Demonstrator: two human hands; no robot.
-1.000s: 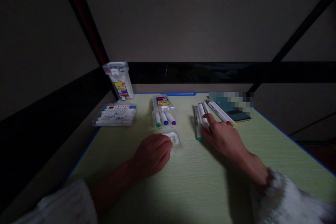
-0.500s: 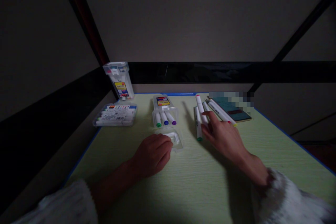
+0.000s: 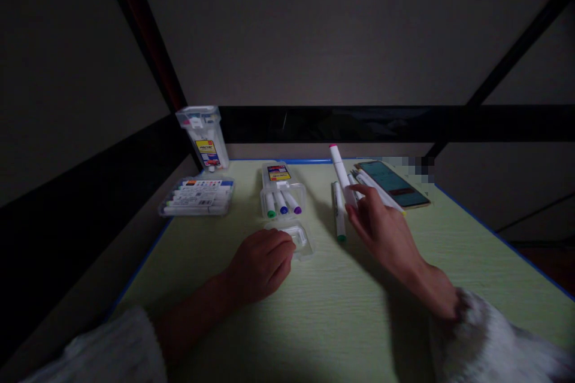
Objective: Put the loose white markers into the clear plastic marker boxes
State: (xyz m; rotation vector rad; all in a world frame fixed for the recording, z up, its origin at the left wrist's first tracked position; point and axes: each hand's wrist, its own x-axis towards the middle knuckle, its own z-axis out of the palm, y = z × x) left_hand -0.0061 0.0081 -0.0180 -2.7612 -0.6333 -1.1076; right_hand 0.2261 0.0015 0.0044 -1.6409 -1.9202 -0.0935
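Note:
My right hand (image 3: 386, 227) pinches a white marker with a pink cap end (image 3: 339, 164), which tilts up off the table. Just left of it lies a white marker with a green end (image 3: 340, 215). More white markers (image 3: 380, 190) lie behind and to the right of the fingers, partly hidden. My left hand (image 3: 265, 263) is closed in a fist over the near left part of a clear plastic lid (image 3: 304, 242); its fingertips are hidden. Beyond the lid lies an open clear marker case (image 3: 291, 178) holding three markers (image 3: 281, 203) with green, blue and purple ends.
A phone (image 3: 395, 182) lies at the back right beside the markers. At the left, a flat clear case of markers (image 3: 200, 197) lies near the table edge, and a tall marker case (image 3: 204, 137) stands behind it. The table (image 3: 323, 323) ends against a wall with a dark band.
My right hand has raised the pink-ended marker, so its far end sits higher and a little more to the left. My left hand and the cases have stayed put.

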